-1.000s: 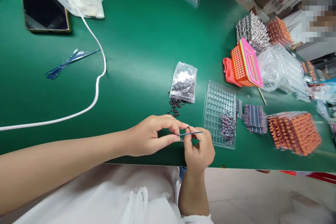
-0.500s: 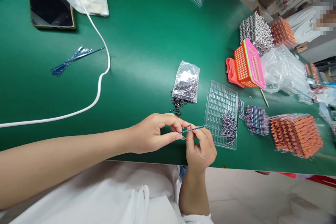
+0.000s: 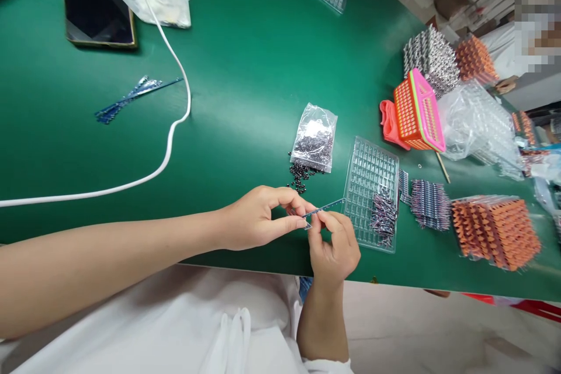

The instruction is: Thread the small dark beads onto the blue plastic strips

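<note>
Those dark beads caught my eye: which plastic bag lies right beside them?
The small clear bag just beyond the left hand, with loose dark beads at its near edge; the whitish bag lies by the black-screened device.

A thin blue strip (image 3: 333, 204) has one end pinched in the left hand's (image 3: 256, 222) fingertips. It looks straight and slants, its other end poking out past the right hand's (image 3: 335, 251) fingertips.
</note>
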